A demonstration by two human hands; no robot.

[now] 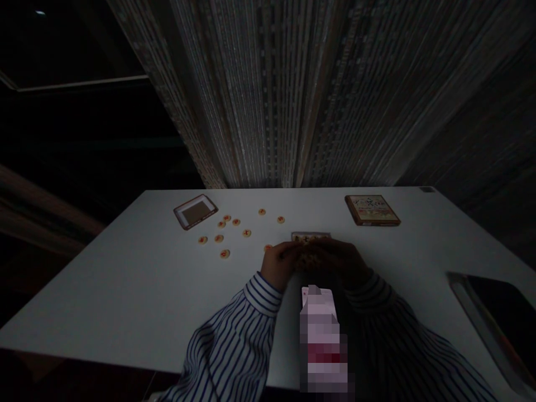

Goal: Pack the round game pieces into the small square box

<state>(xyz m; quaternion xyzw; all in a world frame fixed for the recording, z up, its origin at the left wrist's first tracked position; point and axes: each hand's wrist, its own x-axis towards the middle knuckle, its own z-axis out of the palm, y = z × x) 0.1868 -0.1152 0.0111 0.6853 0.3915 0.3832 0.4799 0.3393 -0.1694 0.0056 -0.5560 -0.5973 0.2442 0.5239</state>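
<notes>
A small tray (329, 234) of round Chinese chess pieces lies on the white table in front of me, partly covered by both hands. My left hand (280, 262) curls around its left side, thumb toward the middle. From the right, my right hand (347, 262) reaches over the tray with bent fingers, and its fingertips are lost in shadow among the pieces. Just beyond my left hand a loose chess piece (268, 248) is half hidden. Several more red-marked pieces lie scattered to the left, among them one piece (225, 254) nearest me.
An open box lid or tray (181, 218) rests at the back left. A printed flat box (372, 211) sits at the back right. A lit phone (320, 324), partly blurred, lies between my forearms. A dark flat object (494, 312) is at the right edge. String curtains hang behind the table (138, 279).
</notes>
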